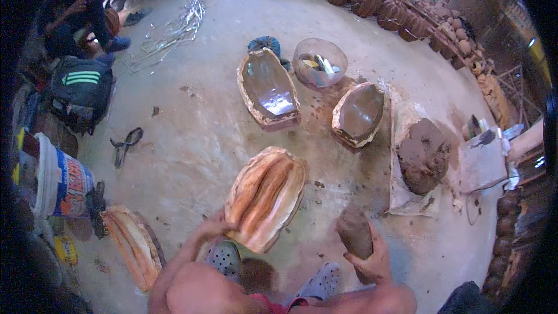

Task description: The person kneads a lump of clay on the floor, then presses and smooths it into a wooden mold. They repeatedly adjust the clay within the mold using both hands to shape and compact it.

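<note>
My left hand (215, 224) grips the lower left edge of an oblong plaster mold (266, 197), whose grooved, orange-stained hollow faces up. My right hand (372, 259) is closed around a long lump of brown clay (354, 232) to the right of it. A similar stained mold piece (131, 241) lies at the lower left. Ahead are two pale-rimmed oblong molds with glossy, wet grey-brown insides, a larger one (267, 84) and a smaller one (357, 113). A big clay mound (421, 157) rests on a sheet at the right.
Tub with tools (319, 61), blue coiled item (264, 45), straps (125, 145), backpack (81, 93), bucket (64, 177), stacked ribbed brown forms (369, 3), grey block (482, 160). A seated person (75, 20) is at the upper left. My sandalled feet (224, 259) are below.
</note>
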The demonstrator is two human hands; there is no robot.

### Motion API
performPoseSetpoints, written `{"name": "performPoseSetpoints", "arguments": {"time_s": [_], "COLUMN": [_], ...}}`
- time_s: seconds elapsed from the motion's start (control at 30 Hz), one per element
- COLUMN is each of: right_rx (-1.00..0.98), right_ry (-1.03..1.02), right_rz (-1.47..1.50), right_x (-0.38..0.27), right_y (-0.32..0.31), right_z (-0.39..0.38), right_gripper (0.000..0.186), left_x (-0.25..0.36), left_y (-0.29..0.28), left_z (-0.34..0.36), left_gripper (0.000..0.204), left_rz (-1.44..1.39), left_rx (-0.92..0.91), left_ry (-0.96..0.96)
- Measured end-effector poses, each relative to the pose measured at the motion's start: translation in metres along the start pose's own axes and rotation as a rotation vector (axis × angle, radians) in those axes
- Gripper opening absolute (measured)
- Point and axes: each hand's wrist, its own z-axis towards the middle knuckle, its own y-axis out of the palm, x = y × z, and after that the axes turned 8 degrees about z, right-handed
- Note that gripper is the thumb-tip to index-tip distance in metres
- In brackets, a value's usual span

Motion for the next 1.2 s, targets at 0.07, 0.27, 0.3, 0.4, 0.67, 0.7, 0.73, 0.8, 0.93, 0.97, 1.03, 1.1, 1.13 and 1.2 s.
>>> {"name": "performPoseSetpoints", "arguments": {"time_s": [0.07,0.27,0.3,0.4,0.67,0.7,0.73,0.8,0.93,0.97,1.03,1.1,1.13,1.2], "right_rx": [-0.078,-0.366,-0.386,-0.492,-0.388,-0.39,-0.487,-0.649,-0.598,-0.537,-0.473,-0.35,-0.215,-0.009], "right_ry": [-0.14,-0.615,-0.742,-0.937,-1.144,-1.161,-1.084,-0.936,-0.852,-0.929,-0.872,-0.858,-0.95,-1.03], "right_rz": [-0.138,-0.497,-0.53,-0.628,-0.564,-0.577,-0.652,-0.697,-0.589,-0.434,-0.484,-0.344,-0.259,-0.003], "right_x": [-0.038,-0.16,-0.178,-0.217,-0.209,-0.201,-0.193,-0.174,-0.152,-0.156,-0.178,-0.216,-0.239,-0.28], "right_y": [-0.009,-0.003,0.007,0.046,0.173,0.191,0.205,0.228,0.24,0.236,0.223,0.212,0.205,0.188], "right_z": [0.022,0.091,0.103,0.136,0.164,0.164,0.16,0.152,0.147,0.15,0.157,0.166,0.174,0.18], "right_gripper": [0.111,0.11,0.109,0.105,0.094,0.09,0.09,0.09,0.093,0.083,0.079,0.079,0.081,0.092], "left_x": [0.012,0.024,0.02,0.006,0.015,0.019,0.023,0.03,0.045,0.048,0.051,0.048,0.044,0.033], "left_y": [-0.051,-0.064,-0.05,-0.023,-0.029,-0.03,-0.029,-0.028,-0.024,-0.024,-0.025,-0.025,-0.025,-0.021], "left_z": [0.012,0.025,0.024,0.026,0.012,0.01,0.007,-0.002,-0.02,-0.022,-0.022,-0.017,-0.014,-0.006], "left_gripper": [0.099,0.077,0.073,0.067,0.076,0.085,0.085,0.085,0.084,0.084,0.082,0.079,0.077,0.074], "left_rz": [0.149,-0.136,-0.389,-0.722,-0.941,-0.853,-0.911,-1.005,-1.049,-1.044,-1.09,-1.205,-1.158,-1.059], "left_rx": [-0.179,0.205,0.264,0.463,0.221,0.268,0.254,0.228,0.214,0.215,0.159,0.102,0.086,0.172], "left_ry": [0.063,-0.078,0.061,0.214,0.052,0.113,0.14,0.154,0.119,0.139,0.197,0.198,0.21,0.148]}}
